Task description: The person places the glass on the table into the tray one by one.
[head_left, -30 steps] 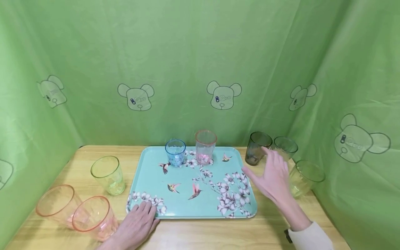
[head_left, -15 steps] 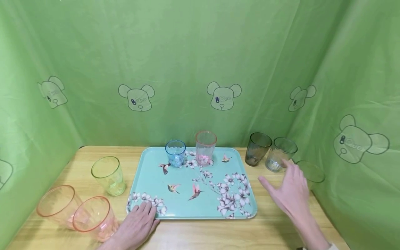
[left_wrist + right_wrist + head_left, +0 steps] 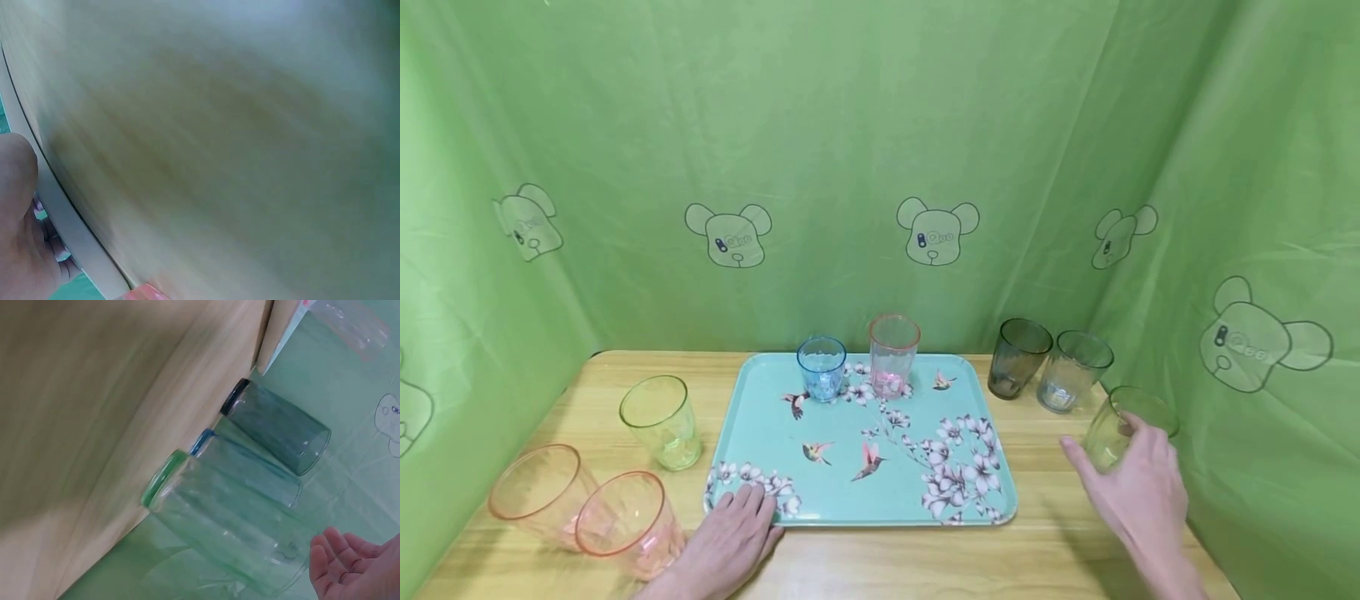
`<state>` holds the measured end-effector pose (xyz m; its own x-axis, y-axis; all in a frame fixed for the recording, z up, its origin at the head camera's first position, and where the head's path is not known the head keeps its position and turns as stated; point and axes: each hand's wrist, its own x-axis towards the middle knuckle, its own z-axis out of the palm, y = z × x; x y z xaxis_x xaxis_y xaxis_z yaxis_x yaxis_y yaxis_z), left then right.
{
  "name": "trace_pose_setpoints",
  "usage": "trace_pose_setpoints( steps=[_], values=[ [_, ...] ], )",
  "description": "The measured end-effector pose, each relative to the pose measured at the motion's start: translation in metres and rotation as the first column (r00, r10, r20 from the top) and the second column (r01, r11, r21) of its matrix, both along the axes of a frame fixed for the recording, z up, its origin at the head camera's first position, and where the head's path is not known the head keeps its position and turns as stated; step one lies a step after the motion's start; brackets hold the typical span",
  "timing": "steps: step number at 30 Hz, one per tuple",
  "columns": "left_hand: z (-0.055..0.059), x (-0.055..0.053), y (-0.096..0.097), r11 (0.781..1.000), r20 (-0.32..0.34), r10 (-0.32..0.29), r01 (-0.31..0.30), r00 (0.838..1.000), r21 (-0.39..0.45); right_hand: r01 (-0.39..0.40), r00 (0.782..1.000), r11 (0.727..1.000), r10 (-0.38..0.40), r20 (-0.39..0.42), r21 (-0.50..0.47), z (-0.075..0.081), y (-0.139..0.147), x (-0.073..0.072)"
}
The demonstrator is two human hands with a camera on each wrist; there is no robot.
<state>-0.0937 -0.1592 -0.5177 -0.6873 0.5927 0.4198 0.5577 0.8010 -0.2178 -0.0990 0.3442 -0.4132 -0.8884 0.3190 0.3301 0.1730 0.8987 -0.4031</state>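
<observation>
On the right, a light green glass [image 3: 1105, 429] stands on the table. My right hand [image 3: 1142, 487] is right beside its near side, thumb and fingers spread apart. In the right wrist view, the fingers [image 3: 340, 556] are close to the rim of this glass. My left hand [image 3: 733, 533] rests on the near left edge of a turquoise tray [image 3: 850, 500], fingers lying over the rim; the left wrist view shows the thumb [image 3: 15, 169] at that edge. Toward the tray's back stand a short blue glass [image 3: 822, 371] and a taller pink glass [image 3: 893, 358].
A dark grey glass [image 3: 1017, 362] and a bluish clear glass [image 3: 1071, 375] stand right of the tray. Left of it are a green-rimmed glass [image 3: 670, 425] and two orange-pink glasses [image 3: 643, 533]. Green curtain [image 3: 850, 167] hangs behind and on both sides of the table.
My right hand has moved right and toward me, from in front of the dark grey and bluish glasses to the light green glass. The left hand, tray and glasses have stayed in place.
</observation>
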Motion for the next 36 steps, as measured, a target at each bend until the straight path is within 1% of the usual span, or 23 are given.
trace_pose_setpoints(
  steps=[5,11,14,19,23,26,33,36],
  values=[
    [-0.001,-0.001,-0.001,1.0,0.015,0.005,-0.005,1.0,-0.005,0.057,0.996,0.998,-0.056,0.07,-0.005,-0.002,0.009,0.005],
    [-0.001,-0.001,-0.001,1.0,0.004,0.003,-0.003,1.0,-0.011,0.114,0.982,0.993,-0.111,0.153,-0.012,-0.004,0.02,0.01],
    [0.0,-0.001,-0.001,1.0,0.015,0.01,-0.01,1.0,-0.011,0.13,0.972,0.991,-0.127,0.199,-0.004,-0.004,0.025,0.012],
    [-0.001,-0.001,-0.001,1.0,0.028,0.02,-0.02,0.999,-0.013,0.144,0.959,0.989,-0.144,0.244,0.02,-0.004,0.031,0.011],
    [0.0,-0.001,0.0,1.0,0.006,0.013,-0.013,1.0,-0.015,0.144,0.955,0.989,-0.147,0.256,0.032,-0.006,0.036,0.01],
    [0.001,0.0,0.0,1.0,-0.013,0.007,-0.007,1.0,-0.012,0.145,0.958,0.989,-0.149,0.246,0.032,-0.007,0.038,0.008],
    [0.002,-0.001,0.0,1.0,-0.012,0.003,-0.003,1.0,-0.002,0.155,0.962,0.986,-0.164,0.218,0.059,-0.01,0.043,0.002],
    [0.003,-0.001,0.0,1.0,-0.026,-0.006,0.006,1.0,0.0,0.164,0.963,0.985,-0.173,0.206,0.06,-0.012,0.045,-0.001]
  ],
)
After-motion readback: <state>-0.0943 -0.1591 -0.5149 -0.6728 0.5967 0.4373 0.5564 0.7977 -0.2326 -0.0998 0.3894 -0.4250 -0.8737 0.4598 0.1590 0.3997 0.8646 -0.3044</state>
